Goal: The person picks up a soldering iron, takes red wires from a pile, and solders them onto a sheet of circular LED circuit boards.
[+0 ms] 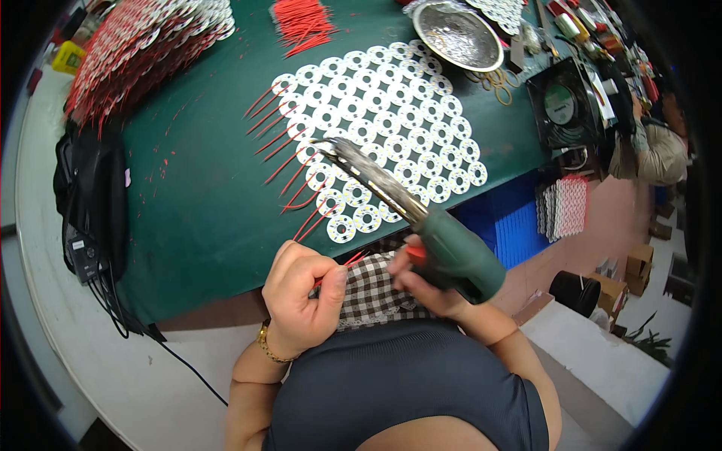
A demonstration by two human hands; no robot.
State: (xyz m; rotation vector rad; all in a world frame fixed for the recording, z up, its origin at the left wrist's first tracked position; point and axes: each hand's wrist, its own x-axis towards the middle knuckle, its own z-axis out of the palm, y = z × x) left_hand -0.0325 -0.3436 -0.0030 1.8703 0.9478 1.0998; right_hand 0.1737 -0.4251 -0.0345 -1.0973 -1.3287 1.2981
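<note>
In the head view, my left hand [304, 297] is curled almost into a fist, the thumb pressed against the bent index finger, with a few loose red wires [355, 258] pinched there and poking out to the right. My right hand [429, 286] is wrapped around the handle of a green soldering gun [459, 248], a finger by its red trigger.

The sheet of round white circuit boards [387, 116] lies on the green table [195, 195] just beyond my hands. Pairs of red leads [282, 143] stick out leftward from its left-hand column. The gun's metal barrel stands in the way, slanting across the sheet and hiding some boards; its tip is over the left part, and I cannot tell whether it touches.

Further round, a tall pile of wired panels [143, 45] fills the upper left, and a bundle of red wire [302, 22] lies beyond the sheet. A metal bowl [459, 37] sits at the sheet's upper right corner, near some rubber bands [496, 86], with a black fan [560, 105] farther right. A black box with cables [86, 255] is at the left edge. A blue bin [492, 225] stands right of my checked cloth [376, 289], and another person [650, 154] is at the far right.
</note>
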